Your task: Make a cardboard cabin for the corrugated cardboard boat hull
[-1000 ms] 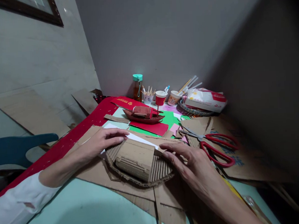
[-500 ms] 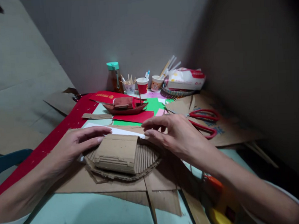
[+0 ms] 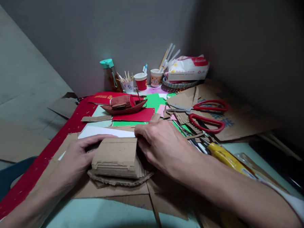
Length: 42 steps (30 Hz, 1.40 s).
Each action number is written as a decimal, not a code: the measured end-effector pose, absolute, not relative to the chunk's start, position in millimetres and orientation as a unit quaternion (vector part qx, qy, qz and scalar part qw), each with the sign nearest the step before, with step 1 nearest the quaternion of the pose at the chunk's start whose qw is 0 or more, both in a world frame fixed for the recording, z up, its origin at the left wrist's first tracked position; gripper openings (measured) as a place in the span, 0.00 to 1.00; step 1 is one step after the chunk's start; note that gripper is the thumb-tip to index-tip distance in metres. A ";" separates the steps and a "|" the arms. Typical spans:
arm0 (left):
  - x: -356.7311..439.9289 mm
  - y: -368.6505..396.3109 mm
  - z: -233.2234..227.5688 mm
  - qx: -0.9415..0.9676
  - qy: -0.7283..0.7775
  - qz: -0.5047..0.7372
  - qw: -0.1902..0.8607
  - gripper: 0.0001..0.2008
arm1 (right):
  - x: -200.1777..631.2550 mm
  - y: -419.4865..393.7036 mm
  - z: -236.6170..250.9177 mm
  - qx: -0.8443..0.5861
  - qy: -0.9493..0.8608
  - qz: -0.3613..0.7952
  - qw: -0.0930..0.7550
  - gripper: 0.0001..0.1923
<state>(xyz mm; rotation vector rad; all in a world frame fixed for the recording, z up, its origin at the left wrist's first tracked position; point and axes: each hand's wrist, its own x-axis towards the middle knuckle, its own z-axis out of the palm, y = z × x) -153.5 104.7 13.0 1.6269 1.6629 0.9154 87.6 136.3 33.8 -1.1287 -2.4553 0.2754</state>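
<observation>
A model boat of corrugated cardboard lies in front of me, with a curved cardboard canopy (image 3: 115,151) on a layered hull (image 3: 122,181). My left hand (image 3: 79,157) grips the canopy's left side, its fingers reaching behind. At the right end, the curled fingers of my right hand (image 3: 162,140) press against the canopy's edge; their tips are partly hidden. Under the boat are flat cardboard sheets (image 3: 136,200), and behind it is a strip of white paper (image 3: 99,131). Farther back stands a finished-looking reddish-brown model boat (image 3: 123,107) with a canopy and mast.
Red-handled scissors (image 3: 209,121) lie right, beyond a yellow utility knife (image 3: 229,159). Along the wall stand a bottle (image 3: 110,75), paper cups (image 3: 141,83) holding sticks and pens, and a tissue pack (image 3: 189,67). Red paper (image 3: 136,115) and cardboard pieces (image 3: 234,123) cover parts of the table.
My right hand has moved left and down onto the canopy's right end. My left hand has closed in on the left side. The view has shifted slightly, showing more of the yellow knife.
</observation>
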 end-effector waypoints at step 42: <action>-134.0 122.1 46.0 0.751 0.590 0.193 0.224 0.09 | 89.2 135.7 24.5 -0.383 -0.900 0.080 0.191 0.13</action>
